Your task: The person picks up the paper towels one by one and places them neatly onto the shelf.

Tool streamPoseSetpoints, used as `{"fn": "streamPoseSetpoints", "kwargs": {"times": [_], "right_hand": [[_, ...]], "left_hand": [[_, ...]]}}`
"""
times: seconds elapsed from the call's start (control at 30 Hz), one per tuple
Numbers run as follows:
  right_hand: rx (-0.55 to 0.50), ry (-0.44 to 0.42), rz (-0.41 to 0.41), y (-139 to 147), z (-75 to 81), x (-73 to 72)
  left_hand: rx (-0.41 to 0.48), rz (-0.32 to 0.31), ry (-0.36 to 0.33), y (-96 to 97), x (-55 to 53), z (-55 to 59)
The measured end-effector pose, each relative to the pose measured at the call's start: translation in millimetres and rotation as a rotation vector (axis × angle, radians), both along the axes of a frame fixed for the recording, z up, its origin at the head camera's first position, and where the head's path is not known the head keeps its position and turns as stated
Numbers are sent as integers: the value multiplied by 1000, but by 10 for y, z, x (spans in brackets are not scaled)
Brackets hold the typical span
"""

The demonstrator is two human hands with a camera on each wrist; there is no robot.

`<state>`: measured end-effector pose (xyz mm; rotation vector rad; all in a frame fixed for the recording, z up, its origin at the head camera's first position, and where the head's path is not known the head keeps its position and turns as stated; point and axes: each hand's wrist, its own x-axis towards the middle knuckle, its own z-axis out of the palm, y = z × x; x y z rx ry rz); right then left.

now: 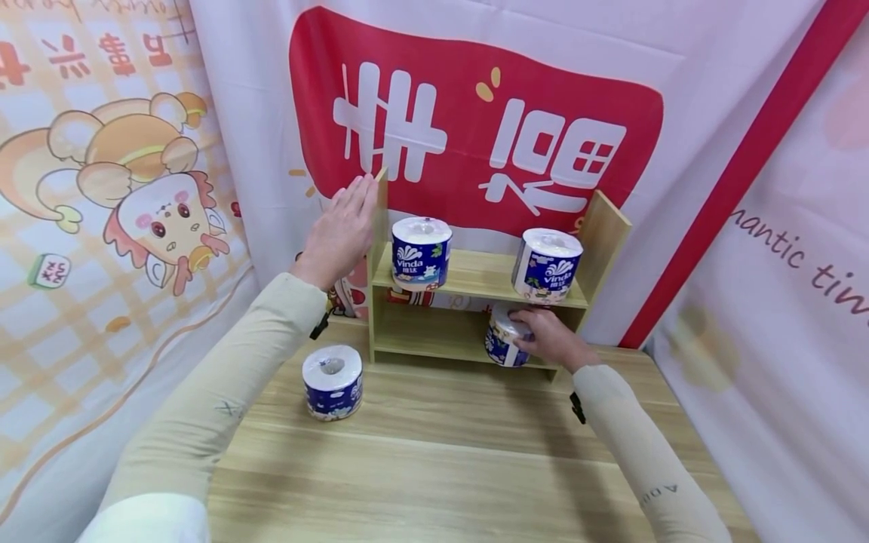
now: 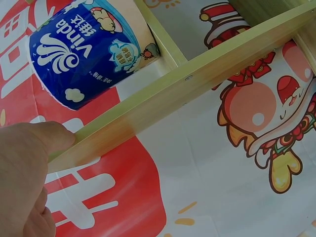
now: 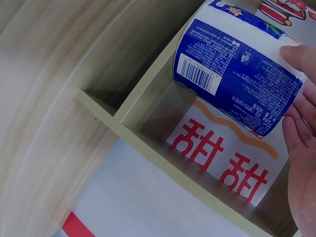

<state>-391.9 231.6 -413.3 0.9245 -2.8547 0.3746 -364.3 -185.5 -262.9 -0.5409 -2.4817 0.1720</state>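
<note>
My left hand (image 1: pixel 339 234) is at the upper end of the wooden shelf's left side panel (image 2: pixel 123 116), its thumb on the panel's edge in the left wrist view. In the lower compartment of the shelf (image 1: pixel 434 335), my right hand (image 1: pixel 553 339) grips a blue-and-white toilet paper roll (image 3: pixel 237 74) near its top, thumb and fingers on either side. Above it, a wrapped toilet paper roll (image 1: pixel 548 264) stands upright at the right end of the upper board. Another toilet paper roll (image 1: pixel 422 255) stands at that board's left end, beside my left hand.
A further toilet paper roll (image 1: pixel 333 382) stands on the wooden table (image 1: pixel 434 467), left of the shelf and below my left forearm. Behind the shelf hangs a white cloth with a red printed patch (image 1: pixel 468 113). Printed cloth walls (image 1: pixel 102 188) border both sides of the table.
</note>
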Motion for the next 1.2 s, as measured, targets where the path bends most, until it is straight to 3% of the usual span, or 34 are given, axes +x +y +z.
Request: {"fn": "streamPoseSetpoints", "kwargs": {"times": [0.23, 0.6, 0.97, 1.2], "right_hand": [[-15, 6, 9, 38, 10, 49], [7, 30, 49, 28, 140, 274], [60, 78, 132, 29, 374, 528], [125, 93, 171, 55, 606, 775]], "left_hand": [[1, -3, 8, 12, -4, 6], [10, 2, -9, 6, -8, 6], [22, 10, -12, 9, -11, 27], [-1, 12, -5, 11, 3, 7]]}}
